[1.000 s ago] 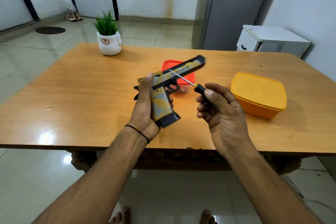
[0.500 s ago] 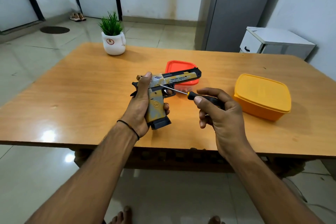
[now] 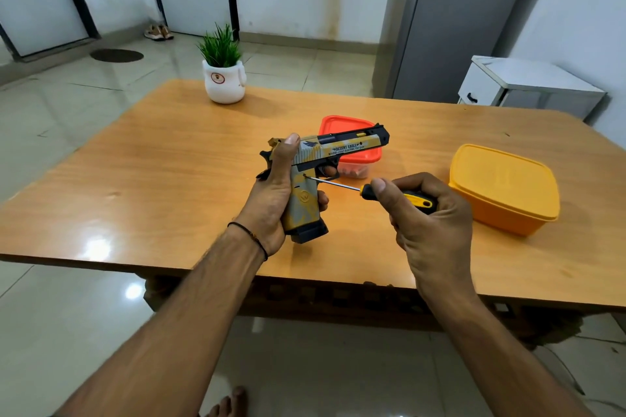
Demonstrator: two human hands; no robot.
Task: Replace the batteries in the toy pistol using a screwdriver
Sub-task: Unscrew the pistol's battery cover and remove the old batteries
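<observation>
Resting upright in the left hand (image 3: 274, 200) above the near part of the wooden table (image 3: 162, 186), the toy pistol (image 3: 325, 166) had its barrel pointing away to the right and its grip hanging down toward the person. That hand's fingers were wrapped tight around the grip, the thumb lying up along the rear of the slide. Against the top of the grip, just behind the trigger guard, sat the tip of the screwdriver (image 3: 359, 187); whether it was seated in a screw head was too small to tell. The tool's long axis ran nearly level, from the pistol out to the right hand (image 3: 426, 213), which closed around the black and yellow handle with the thumb pressed along its front end. So the shaft met the grip's side almost square, and the coming turn likely depended on keeping that line straight while the left hand braced. Behind the pistol stood a red-lidded box (image 3: 369, 154), and farther right an orange container (image 3: 504, 189).
</observation>
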